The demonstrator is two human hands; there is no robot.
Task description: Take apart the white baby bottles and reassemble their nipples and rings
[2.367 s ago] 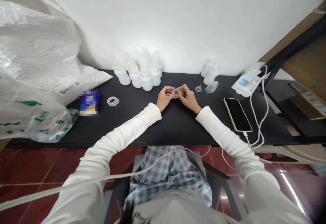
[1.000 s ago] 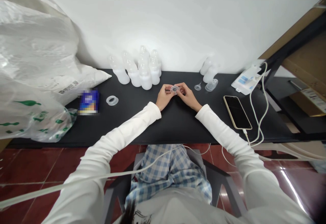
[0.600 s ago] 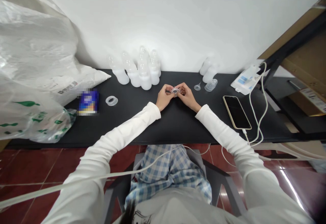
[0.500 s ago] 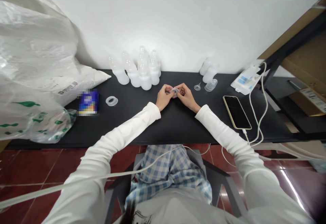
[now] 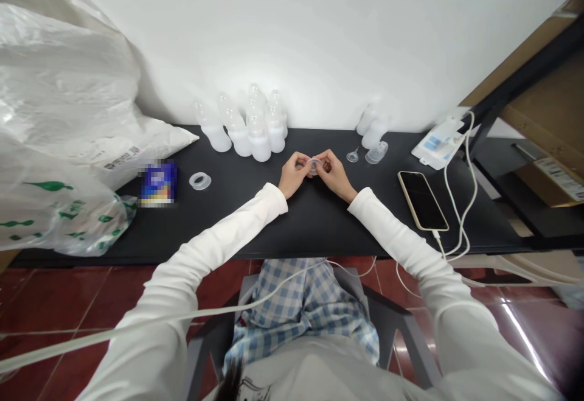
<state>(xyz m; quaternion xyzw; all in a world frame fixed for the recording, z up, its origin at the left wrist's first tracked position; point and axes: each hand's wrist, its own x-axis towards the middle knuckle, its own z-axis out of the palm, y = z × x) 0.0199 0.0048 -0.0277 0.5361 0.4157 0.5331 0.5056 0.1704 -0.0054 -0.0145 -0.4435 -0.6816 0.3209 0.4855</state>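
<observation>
My left hand [image 5: 294, 173] and my right hand [image 5: 333, 171] meet over the middle of the black table [image 5: 314, 221]. Both pinch a small clear silicone nipple ring [image 5: 314, 164] between their fingertips. Behind them several translucent baby bottles [image 5: 250, 126] stand in a cluster against the wall. A loose white ring [image 5: 201, 180] lies to the left. Right of my hands lie a small clear nipple [image 5: 353, 156], a clear cap [image 5: 378, 153] and two more bottles [image 5: 371, 126].
Big plastic bags [image 5: 59, 133] fill the left end of the table, with a blue packet [image 5: 158, 183] beside them. A phone [image 5: 418, 199] on a white cable [image 5: 460, 206] and a white power strip [image 5: 437, 142] lie at the right. Cardboard sits on a black rack [image 5: 538, 115].
My fingers have kept working the clear ring, turning it slightly between both hands. The hands stay in the same spot; the view has shifted a little.
</observation>
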